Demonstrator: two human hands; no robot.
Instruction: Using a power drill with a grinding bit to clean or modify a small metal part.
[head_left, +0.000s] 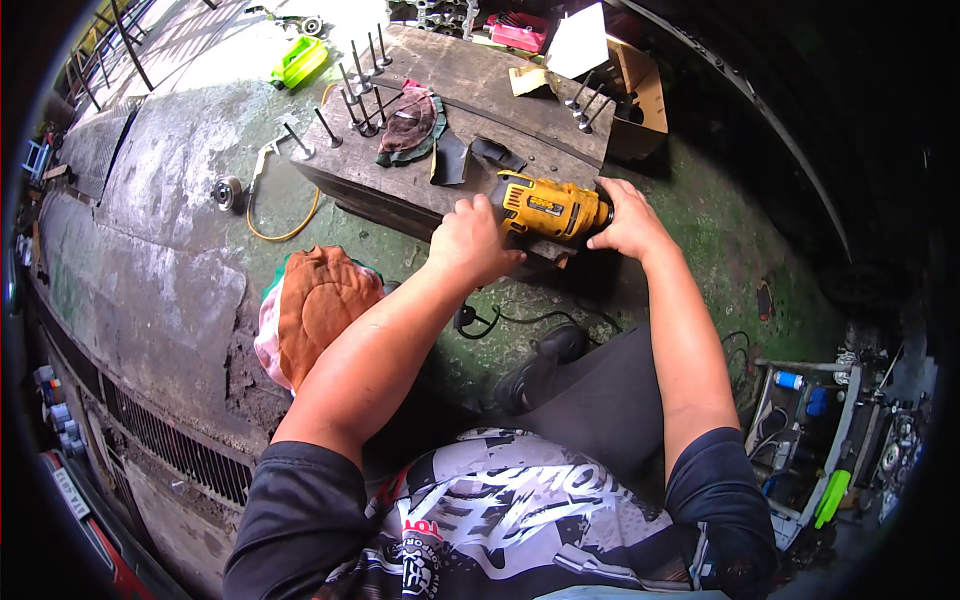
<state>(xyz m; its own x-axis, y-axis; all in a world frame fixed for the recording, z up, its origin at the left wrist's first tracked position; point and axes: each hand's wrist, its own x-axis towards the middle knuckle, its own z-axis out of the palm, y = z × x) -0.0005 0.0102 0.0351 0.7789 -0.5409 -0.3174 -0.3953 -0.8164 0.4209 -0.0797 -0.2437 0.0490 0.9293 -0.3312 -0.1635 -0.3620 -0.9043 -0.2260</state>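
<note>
The left hand (465,243) is touching the near left side of the yellow power tool (543,207) — how tightly its fingers are closing, I cannot tell. The right hand (634,222) is cupping the dark right end, fingers curving round. The tool is lying between them, long axis running left-right, over the bench's (560,128) near edge; beyond, a rag (410,120) is lying.

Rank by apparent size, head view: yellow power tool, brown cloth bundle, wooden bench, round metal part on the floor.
1. Wooden bench
2. Brown cloth bundle
3. Yellow power tool
4. Round metal part

Apparent size only.
</note>
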